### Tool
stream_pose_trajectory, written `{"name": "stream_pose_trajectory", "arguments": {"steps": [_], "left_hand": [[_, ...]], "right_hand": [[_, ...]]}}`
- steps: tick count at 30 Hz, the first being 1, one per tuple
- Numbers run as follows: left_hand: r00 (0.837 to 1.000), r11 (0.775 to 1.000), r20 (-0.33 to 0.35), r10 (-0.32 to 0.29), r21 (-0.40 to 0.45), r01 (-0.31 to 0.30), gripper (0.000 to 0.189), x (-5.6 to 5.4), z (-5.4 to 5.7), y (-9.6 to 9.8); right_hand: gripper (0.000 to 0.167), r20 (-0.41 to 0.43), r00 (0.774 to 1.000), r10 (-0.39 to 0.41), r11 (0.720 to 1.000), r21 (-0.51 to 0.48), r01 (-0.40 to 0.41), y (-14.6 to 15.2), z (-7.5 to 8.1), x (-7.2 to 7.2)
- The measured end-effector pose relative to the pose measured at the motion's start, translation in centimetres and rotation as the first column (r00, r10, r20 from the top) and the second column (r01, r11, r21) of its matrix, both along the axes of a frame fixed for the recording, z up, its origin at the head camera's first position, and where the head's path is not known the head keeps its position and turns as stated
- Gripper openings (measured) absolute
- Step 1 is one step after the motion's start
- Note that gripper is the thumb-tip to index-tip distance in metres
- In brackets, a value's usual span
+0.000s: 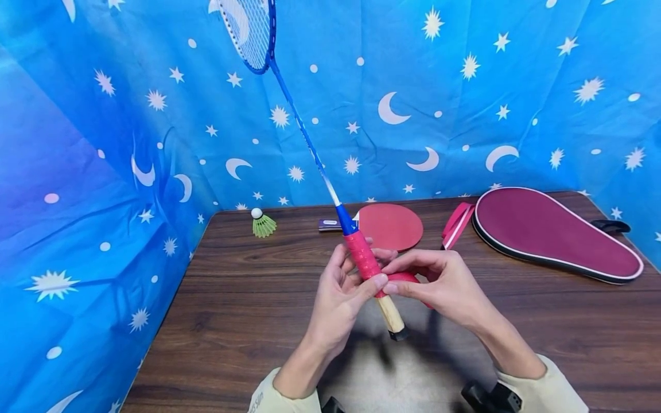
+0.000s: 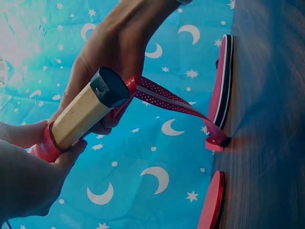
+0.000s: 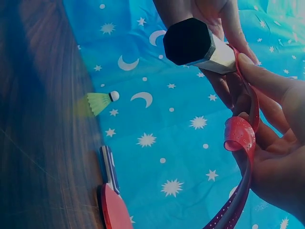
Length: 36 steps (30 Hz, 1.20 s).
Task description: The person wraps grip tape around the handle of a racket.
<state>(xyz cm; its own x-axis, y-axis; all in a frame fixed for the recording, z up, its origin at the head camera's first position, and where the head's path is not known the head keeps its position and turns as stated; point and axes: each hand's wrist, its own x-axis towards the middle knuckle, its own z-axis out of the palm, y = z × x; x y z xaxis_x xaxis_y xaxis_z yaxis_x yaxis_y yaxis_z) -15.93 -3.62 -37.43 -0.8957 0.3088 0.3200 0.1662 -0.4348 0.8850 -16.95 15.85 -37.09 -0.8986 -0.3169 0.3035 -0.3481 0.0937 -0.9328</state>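
Two hands meet at one racket (image 1: 303, 133), which we see tilted above the near middle of the table (image 1: 232, 321), its strung head to the far left and its butt nearest us. The left hand (image 1: 335, 301) holds the racket by its handle, thumb on the red tape (image 1: 360, 255) and fingers bent behind it. The right hand (image 1: 451, 284) pinches the tape's loose length between thumb and fingers, just right of the handle. Overlapping turns of tape cover the handle's upper part; below them we find bare wood (image 1: 389, 312) and a black cap (image 1: 399, 334). In the right wrist view we see the loose tape (dotted with small holes) curl over near that hand's fingers. At the far left of the table a green shuttlecock (image 1: 264, 223) stands cork up. A red paddle (image 1: 392, 225) lies at the far middle, its handle pointing left, partly behind the racket. Right of it we see a pink strip (image 1: 455, 222), then a maroon case (image 1: 552, 232). Beyond hangs a blue cloth (image 1: 341, 86)
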Motion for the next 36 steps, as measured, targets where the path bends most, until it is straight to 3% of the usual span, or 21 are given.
{"name": "stream_pose_trajectory", "arguments": {"steps": [6,13,20,25,30,33,36], "left_hand": [[0.999,0.999,-0.018,-0.041,0.024,0.041,0.054,0.10,0.13,0.06],[0.997,0.996,-0.027,-0.072,0.057,0.074,0.055,0.27,0.27,0.19],[0.996,0.997,-0.047,-0.077,0.018,0.078,0.054,0.54,0.32,0.27],[0.992,0.996,-0.101,-0.075,0.030,0.079,0.050,0.77,0.33,0.52],[0.994,0.999,-0.101,-0.031,0.036,0.035,0.053,0.69,0.33,0.32],[0.996,0.999,-0.078,0.045,-0.012,-0.046,0.051,0.61,0.44,0.01],[0.987,0.985,-0.098,0.129,-0.099,-0.138,0.050,0.55,0.54,-0.20]], "right_hand": [[0.023,0.025,0.999,-0.031,0.998,0.061,0.030,-0.06,0.02,0.04],[0.026,0.088,0.996,-0.006,0.990,0.139,-0.006,-0.05,-0.26,-0.08],[0.028,0.060,0.998,0.013,0.991,0.130,-0.021,-0.53,-0.53,-0.03],[0.025,0.041,0.999,0.016,0.995,0.101,-0.020,-0.64,-0.55,0.12],[0.025,0.028,1.000,0.011,0.997,0.076,-0.013,-0.50,-0.24,0.37],[0.026,0.008,1.000,-0.004,0.997,0.074,0.004,-0.41,-0.02,0.49],[0.026,-0.012,1.000,-0.015,0.998,0.068,0.016,-0.38,0.07,0.49]]}}
